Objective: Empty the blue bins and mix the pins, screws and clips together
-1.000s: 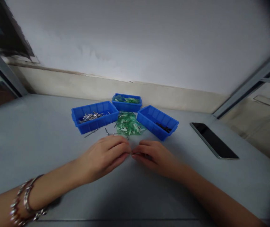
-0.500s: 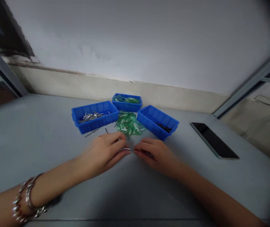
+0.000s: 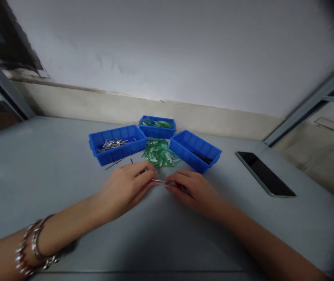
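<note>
My left hand (image 3: pixel 131 181) pinches one end of a silver blind rivet (image 3: pixel 161 181) between thumb and fingers. The rivet lies level across the small gap between my hands. At its thin other end, the thumb and fingertips of my right hand (image 3: pixel 194 190) are closed; a small part in them, if any, is too hidden to name. Just beyond my hands lies a pile of green plastic pieces or small bags (image 3: pixel 159 153) with silver bits among them. A blue bin (image 3: pixel 120 153) of similar silver rivets stands behind my left hand.
Behind my right hand is a blue bin (image 3: pixel 184 152) with small black parts. Another blue bin (image 3: pixel 156 131) holding green plastic stands by the wall. Loose rivets (image 3: pixel 113 164) lie before the left bin. A phone (image 3: pixel 264 174) rests on the grey table (image 3: pixel 167 242) at right.
My left hand has shifted slightly left and up, widening the gap between my hands, and more of the rivet shows. The right hand has barely moved.
</note>
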The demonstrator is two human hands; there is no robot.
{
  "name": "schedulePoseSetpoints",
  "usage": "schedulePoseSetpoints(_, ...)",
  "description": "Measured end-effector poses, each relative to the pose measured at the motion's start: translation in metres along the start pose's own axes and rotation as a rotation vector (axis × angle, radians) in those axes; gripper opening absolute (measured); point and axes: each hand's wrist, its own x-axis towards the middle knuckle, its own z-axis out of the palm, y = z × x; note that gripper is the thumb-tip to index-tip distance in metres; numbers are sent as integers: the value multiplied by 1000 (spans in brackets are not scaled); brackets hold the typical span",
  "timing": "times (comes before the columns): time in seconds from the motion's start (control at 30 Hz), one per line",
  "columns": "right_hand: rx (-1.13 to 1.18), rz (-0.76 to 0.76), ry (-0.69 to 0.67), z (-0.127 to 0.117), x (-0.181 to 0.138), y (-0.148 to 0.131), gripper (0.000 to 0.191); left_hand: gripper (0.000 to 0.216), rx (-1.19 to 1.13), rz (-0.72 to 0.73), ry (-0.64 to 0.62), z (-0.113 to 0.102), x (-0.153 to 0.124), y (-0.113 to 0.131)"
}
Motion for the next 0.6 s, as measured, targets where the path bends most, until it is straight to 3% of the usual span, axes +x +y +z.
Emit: schedulePoseSetpoints(0.6, -11, -89, 69, 2, 0, 3, 23, 27, -48, -69, -133, 0, 3, 1)
